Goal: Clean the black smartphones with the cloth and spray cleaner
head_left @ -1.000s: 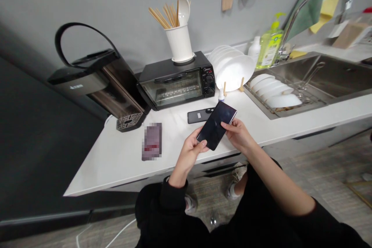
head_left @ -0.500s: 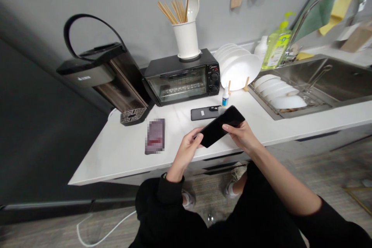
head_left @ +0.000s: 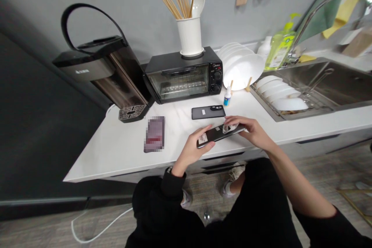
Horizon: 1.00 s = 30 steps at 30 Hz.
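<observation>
A black phone (head_left: pixel 217 133) is held back side up between my two hands above the counter's front edge. My left hand (head_left: pixel 195 148) grips its left end, beside a white label. At the other end, my right hand (head_left: pixel 252 131) holds the phone, its fingers by a pale, crumpled-looking piece (head_left: pixel 229 128) on the phone's back. Behind them a dark phone case (head_left: pixel 207 112) with a small label lies flat on the counter. A small white and blue bottle (head_left: pixel 227 97) stands just beyond the case's right end.
On the white counter (head_left: pixel 101 159) are a pixelated flat item (head_left: pixel 154 133), a water dispenser (head_left: pixel 116 73), a toaster oven (head_left: pixel 183 79) with a utensil cup (head_left: pixel 190 37) on top, and racked plates (head_left: pixel 244 69). Bowls (head_left: pixel 279 93) sit by the sink (head_left: pixel 343 81) at right.
The phone has turned over from its black screen to its back, showing a label and the pale piece. Its tilt is flatter, and my right hand has shifted to its right end.
</observation>
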Motion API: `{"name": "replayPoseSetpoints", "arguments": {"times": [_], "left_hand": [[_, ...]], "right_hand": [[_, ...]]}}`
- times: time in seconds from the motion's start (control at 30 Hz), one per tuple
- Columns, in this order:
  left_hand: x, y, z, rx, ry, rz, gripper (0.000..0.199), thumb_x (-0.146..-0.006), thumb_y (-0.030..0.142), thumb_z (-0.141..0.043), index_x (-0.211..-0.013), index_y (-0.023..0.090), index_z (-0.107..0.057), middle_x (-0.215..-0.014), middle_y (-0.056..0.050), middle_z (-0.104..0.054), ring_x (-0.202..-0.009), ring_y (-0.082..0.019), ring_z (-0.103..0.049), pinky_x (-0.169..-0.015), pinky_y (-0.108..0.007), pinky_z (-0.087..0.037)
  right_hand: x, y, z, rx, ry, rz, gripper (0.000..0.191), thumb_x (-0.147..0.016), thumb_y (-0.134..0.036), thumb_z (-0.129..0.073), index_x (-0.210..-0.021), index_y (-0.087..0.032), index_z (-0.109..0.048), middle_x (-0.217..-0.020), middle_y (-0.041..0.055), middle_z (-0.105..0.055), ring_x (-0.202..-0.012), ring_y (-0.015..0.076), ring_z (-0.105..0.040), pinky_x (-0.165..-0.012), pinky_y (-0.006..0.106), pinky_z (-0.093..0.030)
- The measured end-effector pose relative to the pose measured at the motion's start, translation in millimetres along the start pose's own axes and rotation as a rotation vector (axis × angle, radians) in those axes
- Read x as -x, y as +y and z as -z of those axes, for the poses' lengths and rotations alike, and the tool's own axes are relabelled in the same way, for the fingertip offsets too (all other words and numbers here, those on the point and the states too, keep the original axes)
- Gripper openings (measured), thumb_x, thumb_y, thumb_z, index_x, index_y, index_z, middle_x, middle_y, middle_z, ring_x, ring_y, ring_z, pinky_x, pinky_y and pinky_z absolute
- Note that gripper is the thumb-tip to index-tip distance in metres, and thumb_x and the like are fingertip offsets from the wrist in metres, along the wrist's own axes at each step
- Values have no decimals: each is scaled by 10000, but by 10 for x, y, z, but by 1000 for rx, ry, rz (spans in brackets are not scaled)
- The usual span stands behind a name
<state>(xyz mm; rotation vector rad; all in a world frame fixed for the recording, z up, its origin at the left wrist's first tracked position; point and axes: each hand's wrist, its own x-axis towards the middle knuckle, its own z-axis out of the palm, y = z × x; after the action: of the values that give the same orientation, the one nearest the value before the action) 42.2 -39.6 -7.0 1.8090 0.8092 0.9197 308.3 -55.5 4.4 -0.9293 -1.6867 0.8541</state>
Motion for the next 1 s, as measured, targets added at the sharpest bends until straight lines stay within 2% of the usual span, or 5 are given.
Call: {"name": "replayPoseSetpoints", "arguments": {"times": [0.13, 0.37, 0.53, 0.93, 1.0], "left_hand": [[56, -9, -32, -149, 64, -46, 812, -847, 415, -791, -1558, 173, -481, -1316, -141, -688, -1180, -301, -660, -1069, -408, -490], [76, -75, -203, -368, 88, -143, 997, -813, 368, -831, -1644, 246, -293, -1430, -137, -616, -1276, -304, -624, -1113, -433, -493], [53, -74, -295, -535, 268, -177, 980, -836, 357, -806, -1636, 217, -257, -1422, -157, -613, -1294, -308, -620, -1100, -455, -519], [84, -41, -342, -653, 359, -334, 979, -829, 413, -822, -1594, 186, -257, -1426, -193, -623, -1282, -318, -660, -1058, -441, -570], [96, -30, -350, -660, 377, -357, 1026, -807, 452, -845, -1595, 181, -246, -1418, -199, -626, -1284, -323, -660, -1060, -444, -571]], "right_hand": [[118, -185, -54, 473, -88, 145, 770, -655, -9, -481, -1346, -281, -687, -1369, 34, -714, -1390, 292, -576, -1269, 650, -258], [318, -377, -430, 764, -345, 314, 939, -682, -29, -503, -1610, -117, -397, -1633, 131, -453, -1551, 300, -364, -1267, 560, -344], [285, -324, -501, 912, -131, 267, 873, -738, 7, -451, -1601, -118, -407, -1639, 123, -449, -1573, 295, -317, -1271, 585, -321], [260, -199, -409, 923, -187, 367, 945, -783, -31, -464, -1682, -162, -205, -1694, 107, -339, -1580, 287, -299, -1199, 507, -443], [246, -203, -408, 966, -58, 305, 949, -772, -18, -459, -1679, -151, -214, -1697, 118, -329, -1585, 303, -284, -1219, 548, -405]]}}
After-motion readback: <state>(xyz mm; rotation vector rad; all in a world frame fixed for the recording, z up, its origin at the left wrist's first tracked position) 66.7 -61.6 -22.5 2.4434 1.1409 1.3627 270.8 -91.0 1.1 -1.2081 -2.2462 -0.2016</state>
